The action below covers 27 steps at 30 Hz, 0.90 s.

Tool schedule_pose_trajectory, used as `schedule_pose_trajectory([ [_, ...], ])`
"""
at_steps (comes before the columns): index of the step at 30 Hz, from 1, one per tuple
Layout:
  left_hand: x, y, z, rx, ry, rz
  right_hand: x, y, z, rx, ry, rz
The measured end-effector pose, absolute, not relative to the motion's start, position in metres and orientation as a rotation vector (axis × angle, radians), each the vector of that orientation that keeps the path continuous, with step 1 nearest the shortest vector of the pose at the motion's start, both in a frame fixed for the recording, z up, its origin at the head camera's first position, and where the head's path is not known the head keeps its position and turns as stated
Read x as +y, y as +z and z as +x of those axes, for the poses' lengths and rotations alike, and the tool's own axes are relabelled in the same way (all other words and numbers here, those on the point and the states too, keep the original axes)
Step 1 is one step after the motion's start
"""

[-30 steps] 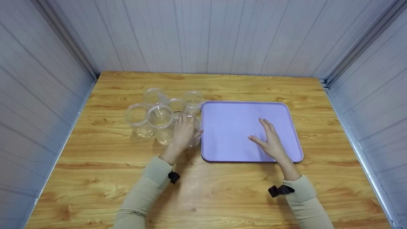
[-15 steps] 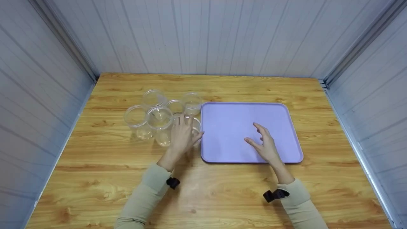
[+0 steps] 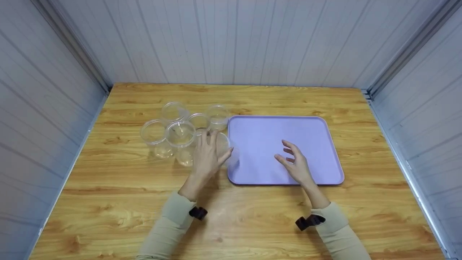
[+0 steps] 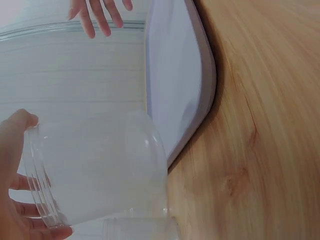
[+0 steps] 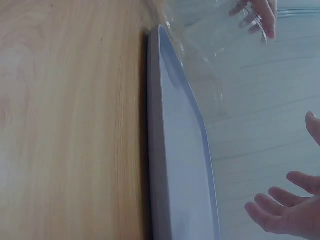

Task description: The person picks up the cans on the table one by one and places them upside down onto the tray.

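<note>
My left hand (image 3: 206, 157) grips a clear plastic jar (image 4: 95, 167) from above by its ridged rim, thumb on one side and fingers on the other. The jar's mouth is toward the palm, and its lower part overlaps the left edge of the lilac tray (image 3: 267, 144) in the head view. Over the tray, my right hand (image 3: 296, 166) is held with fingers apart and loosely bent, and nothing lies in it. The right wrist view shows those fingers (image 5: 272, 205) spread beyond the tray's rim.
Several more clear jars stand grouped left of the tray, among them a front one (image 3: 180, 134), a leftmost one (image 3: 153, 133) and a back one (image 3: 218, 115). Pale panel walls (image 3: 231, 43) enclose the wooden table (image 3: 231, 224) at the back and sides.
The left hand has shifted slightly right with the jar, which now overlaps the tray's edge. My right hand has moved left over the tray, its fingers more bent.
</note>
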State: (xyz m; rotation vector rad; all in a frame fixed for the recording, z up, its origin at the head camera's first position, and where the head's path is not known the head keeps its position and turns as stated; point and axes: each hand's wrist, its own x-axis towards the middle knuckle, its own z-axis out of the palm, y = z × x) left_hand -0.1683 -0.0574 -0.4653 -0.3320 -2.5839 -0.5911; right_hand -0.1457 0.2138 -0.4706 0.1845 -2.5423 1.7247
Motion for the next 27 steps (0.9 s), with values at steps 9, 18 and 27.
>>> schedule_pose_trajectory([
  [9, -0.051, -0.475, -0.166, -2.434, -0.819, -0.324, 0.21, -0.478, -0.151, -2.488, 1.928, 0.212],
  [18, -0.044, -0.48, -0.16, -2.45, -1.131, -0.263, 0.202, -0.479, -0.151, -2.427, 2.036, 0.205],
  [27, -0.039, -0.48, -0.155, -2.494, -1.312, -0.259, 0.199, -0.484, -0.156, -2.364, 2.231, 0.206],
])
